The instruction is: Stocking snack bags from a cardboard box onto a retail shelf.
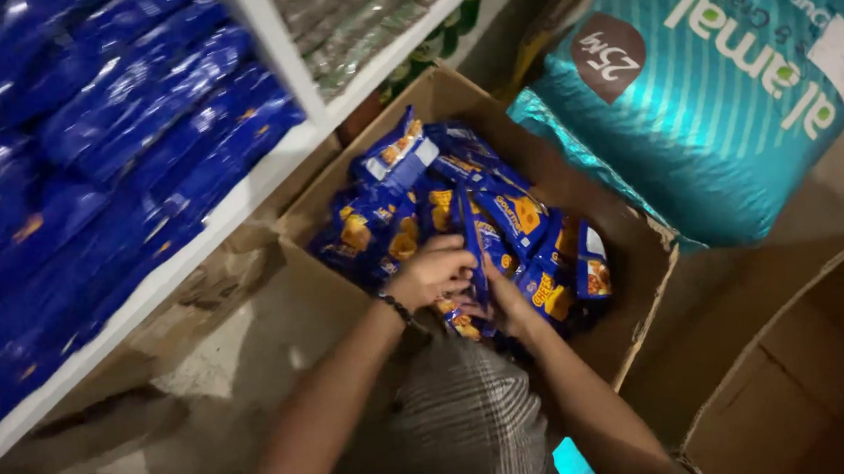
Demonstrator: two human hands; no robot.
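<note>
With my left hand (432, 273) and right hand (504, 303) both closed on upright blue snack packets (474, 253) in the cardboard box (639, 310), I'd keep them squared together, gripping evenly.

- A white shelf (238, 196) is being taken as the landmark; it is running slantwise across the upper left.
- Dark blue packets (83, 143) are being kept in rows on the shelf.
- Clear-wrapped goods (354, 7) are being stored in the next bay of the shelf, to the right of its upright.
- A large teal sack (732, 92) is being leaned well to the right of the shelf.
- An empty cardboard carton (804, 377) is being left open farther right of the shelf, below the sack.
- A grey concrete floor (222, 373) is being shown beneath the shelf.
</note>
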